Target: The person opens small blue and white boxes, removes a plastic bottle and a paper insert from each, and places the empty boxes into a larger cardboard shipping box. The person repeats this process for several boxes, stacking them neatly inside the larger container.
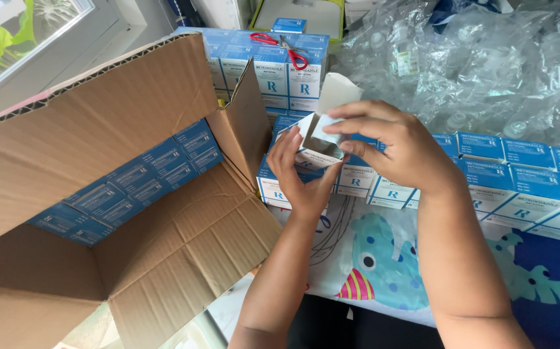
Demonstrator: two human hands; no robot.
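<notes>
Small blue-and-white carton (319, 145) held up between both hands, just above the rows of like cartons; top flap (339, 90) standing open and upright, presumably so that the mouth stays clear; left hand (300, 174) cupped under and beside the carton, fingers half curled, steadying its near corner; right hand (393, 145) arched over the top from the far side, fingers bent round the upper edge near a white folded slip at the mouth; whether the slip is pinched or merely touched, cannot tell.

Filled cartons laid flat in a row (506, 187) to the right, edge to edge, labels up, most likely for easy counting; a taller stack (273, 64) behind, with red-handled scissors (280, 46) resting on top, within reach yet off the working patch; clear plastic bags of small vials (480, 58) heaped at the back right, touching the flat row.

Large cardboard box (118, 194) open on the left, tipped on its side with flaps spread, mouth toward the hands; a row of blue cartons (131, 184) already packed against its inner wall, tight together.

Bench (383, 265) covered with a cloth printed with cartoon fish in teal, pink and navy; window (28, 39) at upper left, white frame, green leaves outside, daylight falling across the box.
</notes>
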